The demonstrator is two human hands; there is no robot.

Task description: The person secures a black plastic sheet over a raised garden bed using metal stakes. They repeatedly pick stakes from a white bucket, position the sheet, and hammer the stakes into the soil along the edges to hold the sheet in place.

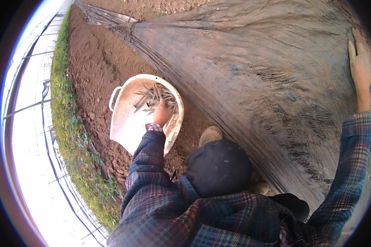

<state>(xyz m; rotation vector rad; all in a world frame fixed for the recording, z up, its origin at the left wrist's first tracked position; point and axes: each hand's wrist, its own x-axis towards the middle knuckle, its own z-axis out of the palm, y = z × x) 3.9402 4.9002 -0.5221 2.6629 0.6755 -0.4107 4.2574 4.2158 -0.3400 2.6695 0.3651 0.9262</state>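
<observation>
My left hand (163, 113) reaches into a white plastic tub (176, 95) and touches a pile of thin pointed stakes (154, 92) at its far side. Its fingertips are among the stakes, so whether it grips one cannot be told. Far to the right, my right hand (361, 66) lies with its fingers apart on the edge of a dirty plastic sheet (235, 68). The sheet is spread over the ground, streaked with soil, and gathered into folds at the upper left.
Bare brown soil (89, 68) runs along the left, bordered by a row of green plants (68, 123). Beyond it stands a greenhouse frame (34, 106). My bent knee (219, 168) and shoe (211, 135) are between the tub and the sheet.
</observation>
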